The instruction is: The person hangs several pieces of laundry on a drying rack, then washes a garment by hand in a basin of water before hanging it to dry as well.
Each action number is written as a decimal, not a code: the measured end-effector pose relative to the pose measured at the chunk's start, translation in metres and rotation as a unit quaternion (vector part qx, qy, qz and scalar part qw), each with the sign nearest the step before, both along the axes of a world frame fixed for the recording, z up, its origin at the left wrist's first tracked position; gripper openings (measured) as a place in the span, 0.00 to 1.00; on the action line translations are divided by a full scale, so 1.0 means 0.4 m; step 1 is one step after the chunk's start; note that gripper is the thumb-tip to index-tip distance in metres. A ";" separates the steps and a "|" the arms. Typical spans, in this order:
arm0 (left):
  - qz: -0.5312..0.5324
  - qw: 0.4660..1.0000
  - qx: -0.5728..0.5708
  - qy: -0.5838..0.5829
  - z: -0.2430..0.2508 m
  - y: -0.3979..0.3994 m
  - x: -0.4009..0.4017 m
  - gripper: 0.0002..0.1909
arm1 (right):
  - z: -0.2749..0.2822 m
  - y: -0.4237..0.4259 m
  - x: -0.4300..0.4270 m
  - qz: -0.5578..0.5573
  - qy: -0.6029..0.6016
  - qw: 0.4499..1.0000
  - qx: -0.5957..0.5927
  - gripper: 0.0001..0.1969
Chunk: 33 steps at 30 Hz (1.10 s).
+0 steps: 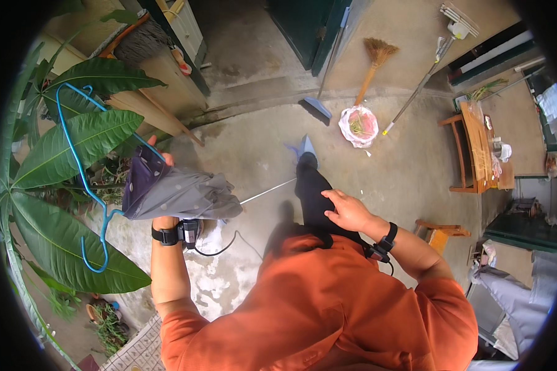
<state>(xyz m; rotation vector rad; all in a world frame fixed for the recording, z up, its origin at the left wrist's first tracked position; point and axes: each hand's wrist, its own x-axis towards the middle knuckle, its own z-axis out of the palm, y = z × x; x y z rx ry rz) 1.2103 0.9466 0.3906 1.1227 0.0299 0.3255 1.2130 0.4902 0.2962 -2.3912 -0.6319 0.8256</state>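
Observation:
At the left, my left hand (167,159) is mostly hidden behind a grey and purple cloth garment (181,192); its fingertips show at the garment's upper edge, gripping it and the hanger. A blue clothes hanger (74,155) reaches out from the cloth towards the left, its hook (95,269) lowest, in front of large green leaves. My right hand (350,211) is in front of my dark-trousered leg, fingers apart, holding nothing. A thin pale rod (269,191) runs between the cloth and my leg; what it belongs to is unclear.
A potted plant's leaves (81,148) crowd the left. Ahead are a blue broom (316,109), a straw broom (373,65), a bag-lined bin (358,126) and a mop (413,97). Wooden furniture (476,148) and a small stool (438,234) stand at the right.

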 end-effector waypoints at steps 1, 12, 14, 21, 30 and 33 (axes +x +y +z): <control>-0.001 1.000 0.001 0.003 -0.004 0.000 -0.003 0.31 | -0.007 -0.001 0.000 -0.004 0.001 1.000 0.004 0.28; -0.026 0.999 0.026 0.015 0.021 -0.004 -0.011 0.32 | -0.038 -0.039 0.001 -0.030 -0.018 0.999 0.026 0.28; -0.034 0.999 0.040 -0.005 0.059 0.007 0.024 0.32 | -0.063 -0.053 -0.005 -0.039 -0.001 0.999 0.016 0.29; -0.019 0.993 0.109 -0.033 0.150 0.068 0.123 0.32 | -0.139 -0.019 0.020 -0.026 -0.063 0.992 -0.107 0.36; 0.087 0.975 0.172 0.114 0.215 0.086 0.184 0.30 | -0.328 -0.266 0.124 -0.158 -0.247 0.935 -0.200 0.21; 0.090 0.985 0.115 0.087 0.166 0.033 0.175 0.29 | -0.377 -0.383 0.180 -0.132 -0.253 0.948 -0.142 0.19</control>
